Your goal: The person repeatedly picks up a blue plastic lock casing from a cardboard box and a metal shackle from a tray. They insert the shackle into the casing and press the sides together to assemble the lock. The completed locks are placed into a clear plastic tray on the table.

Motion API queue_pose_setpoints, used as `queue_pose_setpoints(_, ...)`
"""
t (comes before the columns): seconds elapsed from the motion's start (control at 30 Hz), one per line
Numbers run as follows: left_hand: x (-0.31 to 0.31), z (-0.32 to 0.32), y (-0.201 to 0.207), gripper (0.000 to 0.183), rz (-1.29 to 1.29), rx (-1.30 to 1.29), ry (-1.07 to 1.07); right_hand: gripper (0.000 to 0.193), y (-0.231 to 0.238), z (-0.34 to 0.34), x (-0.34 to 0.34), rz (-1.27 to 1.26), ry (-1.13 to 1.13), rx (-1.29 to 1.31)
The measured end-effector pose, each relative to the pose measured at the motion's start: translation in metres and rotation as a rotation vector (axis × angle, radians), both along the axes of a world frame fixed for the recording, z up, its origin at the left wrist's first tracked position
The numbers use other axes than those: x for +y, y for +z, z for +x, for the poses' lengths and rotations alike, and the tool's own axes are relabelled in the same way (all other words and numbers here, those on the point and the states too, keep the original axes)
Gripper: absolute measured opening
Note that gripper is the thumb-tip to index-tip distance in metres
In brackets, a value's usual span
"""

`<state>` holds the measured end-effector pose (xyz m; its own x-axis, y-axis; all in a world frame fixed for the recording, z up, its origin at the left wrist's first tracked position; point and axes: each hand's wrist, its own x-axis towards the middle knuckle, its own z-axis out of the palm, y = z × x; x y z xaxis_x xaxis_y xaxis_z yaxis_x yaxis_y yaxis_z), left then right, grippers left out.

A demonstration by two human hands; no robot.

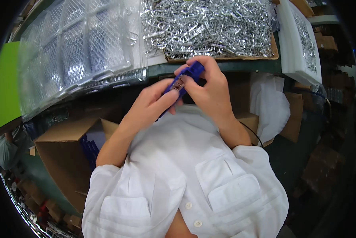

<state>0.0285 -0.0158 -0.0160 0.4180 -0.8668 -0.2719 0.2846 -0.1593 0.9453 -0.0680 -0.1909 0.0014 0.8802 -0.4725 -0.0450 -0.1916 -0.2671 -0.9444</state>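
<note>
Both my hands hold a long, dark blue plastic piece (194, 70) in front of my chest, tilted with its upper end to the right. A small shiny metal clip (178, 84) sits about midway along it. My left hand (151, 102) is closed round the lower part, its thumb beside the clip. Up at the other end, my right hand (210, 85) grips the piece, with its thumb pressing next to the metal. Fingers cover much of the blue piece, so its exact kind cannot be made out.
Beyond my hands, a shallow cardboard box (275, 50) of loose metal clips stands on the bench. Transparent plastic trays (72, 47) lie at the left. An open carton (62, 158) holds blue pieces by my left arm. White foam sheets (271, 105) hang at right.
</note>
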Motion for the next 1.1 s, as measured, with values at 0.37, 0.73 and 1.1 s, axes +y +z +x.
queue_pose_setpoints(0.37,0.040,0.007,0.046,0.075,-0.193,-0.925,0.220,0.062,0.050,-0.025,-0.032,-0.225,0.460,-0.288)
queue_pose_setpoints(0.73,0.053,0.014,0.043,0.075,-0.188,-1.025,0.263,0.060,0.064,0.003,-0.021,-0.532,0.531,-0.287)
queue_pose_setpoints(1.1,0.062,0.030,0.032,0.069,-0.239,-0.987,0.250,0.055,0.066,0.024,-0.021,-0.484,0.578,-0.210)
